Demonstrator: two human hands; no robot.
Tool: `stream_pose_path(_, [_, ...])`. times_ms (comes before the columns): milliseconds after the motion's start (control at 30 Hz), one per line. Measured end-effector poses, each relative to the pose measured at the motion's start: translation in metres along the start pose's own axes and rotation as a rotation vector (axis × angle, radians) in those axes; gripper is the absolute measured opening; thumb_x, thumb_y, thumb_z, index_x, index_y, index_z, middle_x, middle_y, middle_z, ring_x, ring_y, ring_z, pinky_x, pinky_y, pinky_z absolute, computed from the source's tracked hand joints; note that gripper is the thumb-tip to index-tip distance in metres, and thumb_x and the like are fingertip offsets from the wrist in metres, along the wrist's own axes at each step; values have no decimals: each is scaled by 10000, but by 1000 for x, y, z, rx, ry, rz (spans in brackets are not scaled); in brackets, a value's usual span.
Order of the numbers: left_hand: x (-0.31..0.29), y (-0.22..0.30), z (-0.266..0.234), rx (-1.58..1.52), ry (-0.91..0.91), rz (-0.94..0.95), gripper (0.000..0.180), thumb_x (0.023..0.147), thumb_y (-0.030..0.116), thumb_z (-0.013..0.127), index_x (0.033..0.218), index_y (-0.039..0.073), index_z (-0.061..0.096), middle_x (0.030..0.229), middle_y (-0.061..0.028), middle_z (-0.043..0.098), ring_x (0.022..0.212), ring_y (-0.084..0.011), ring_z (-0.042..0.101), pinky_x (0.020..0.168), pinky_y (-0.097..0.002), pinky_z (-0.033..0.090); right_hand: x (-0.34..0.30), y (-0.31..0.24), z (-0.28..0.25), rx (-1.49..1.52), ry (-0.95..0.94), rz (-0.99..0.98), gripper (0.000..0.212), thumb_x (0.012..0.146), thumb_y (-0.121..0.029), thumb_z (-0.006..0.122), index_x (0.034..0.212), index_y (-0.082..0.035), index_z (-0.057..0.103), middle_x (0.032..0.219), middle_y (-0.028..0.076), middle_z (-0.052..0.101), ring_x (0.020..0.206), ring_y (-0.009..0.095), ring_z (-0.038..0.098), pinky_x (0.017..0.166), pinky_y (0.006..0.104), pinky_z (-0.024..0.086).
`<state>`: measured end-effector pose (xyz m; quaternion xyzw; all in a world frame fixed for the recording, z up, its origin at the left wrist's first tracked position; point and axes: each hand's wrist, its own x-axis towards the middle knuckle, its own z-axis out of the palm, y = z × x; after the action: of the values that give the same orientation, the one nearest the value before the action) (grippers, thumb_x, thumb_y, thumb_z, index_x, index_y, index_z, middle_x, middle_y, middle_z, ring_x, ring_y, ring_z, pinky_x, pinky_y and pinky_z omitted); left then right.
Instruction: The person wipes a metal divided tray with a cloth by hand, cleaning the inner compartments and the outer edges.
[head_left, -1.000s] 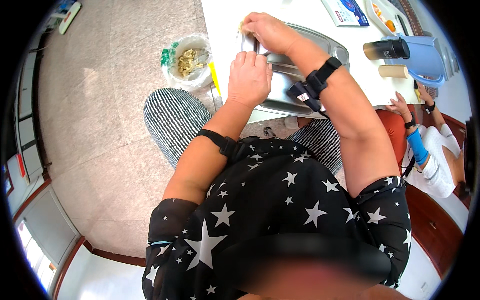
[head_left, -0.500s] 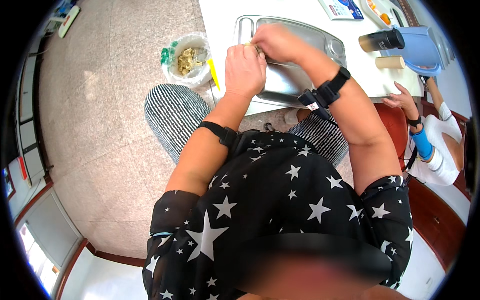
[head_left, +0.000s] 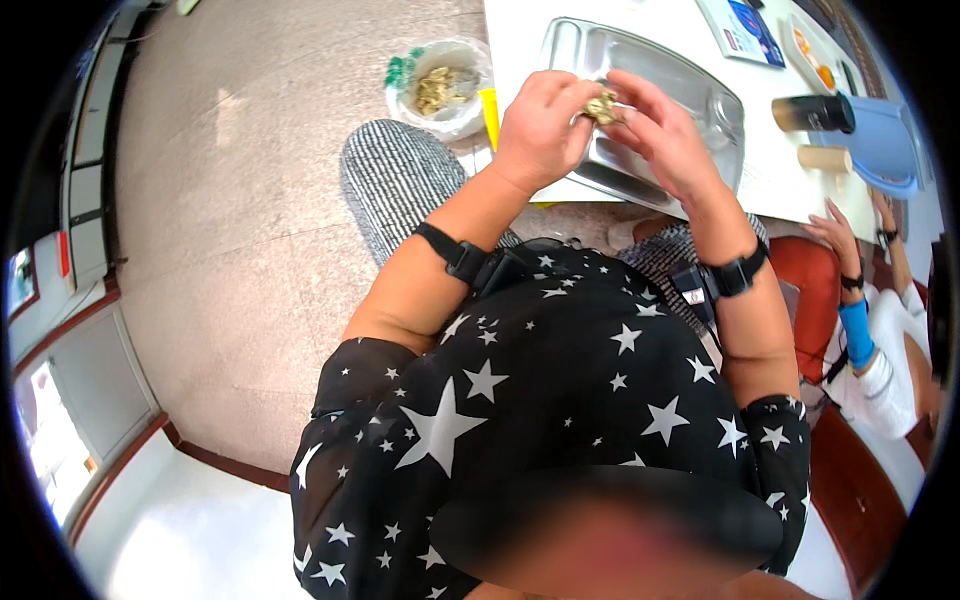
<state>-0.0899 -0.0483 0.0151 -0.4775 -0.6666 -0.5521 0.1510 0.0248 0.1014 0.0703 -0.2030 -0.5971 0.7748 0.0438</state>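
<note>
Over the near left part of a metal compartment tray [head_left: 665, 60], my hands meet around a small crumpled yellow-brown clump [head_left: 602, 107]; its exact kind is unclear. My left hand [head_left: 543, 132] pinches it from the left between thumb and fingers. From the right, the fingertips of my right hand [head_left: 668, 140] close on the clump's other side, with the fingers curved and slightly apart. To the left of the table, a bin [head_left: 478, 118] with a pale plastic liner holds similar yellow-brown pieces [head_left: 438, 90].
The white table [head_left: 515, 40] carries a printed box [head_left: 742, 35], a white dish [head_left: 805, 50] with orange pieces, a dark bottle [head_left: 815, 113], a beige cylinder [head_left: 825, 158] and a blue basin [head_left: 880, 150]. A yellow strip [head_left: 490, 118] hangs by the table's left edge. Another person's hand [head_left: 835, 235] is at right.
My hands were close together, the clump mostly covered; now they are farther apart and it shows between the fingers. The whole view has shifted, so the table sits farther right.
</note>
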Motion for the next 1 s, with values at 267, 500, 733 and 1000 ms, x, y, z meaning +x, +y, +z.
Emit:
stream_pose_path(267, [-50,-119,-68,567,-100,-563,656,805,50,674,1432,-10,491,1397,-286,524,1251,-455,517,1084,-501,410,-24,16,-37,-170,34,-16,297,996,-85,614,1287,-35,644,1093,16,677,941,80,626,808,234,534])
stream_pose_path(500, [-15,-105,-34,372,-52,-341,533,876,96,673,1368,-53,529,1404,-298,505,1299,-450,479,1110,-497,388,-26,19,-57,-247,190,-65,253,999,-74,628,1238,6,651,1003,-4,674,850,47,587,755,209,498])
stream_pose_path(733, [86,-128,13,421,-246,-147,521,858,84,680,1346,-31,540,1362,-264,556,1260,-436,531,1067,-469,450,-62,27,-87,-234,228,-111,247,1002,-64,608,1234,15,641,977,1,673,834,56,589,746,208,486])
stream_pose_path(1000, [198,-203,92,811,-451,-15,580,881,23,591,1441,98,461,1467,-92,520,1365,-316,473,1093,-445,443,-105,40,-107,-73,189,-32,267,992,-33,607,1253,6,646,1027,16,696,889,55,621,811,193,501])
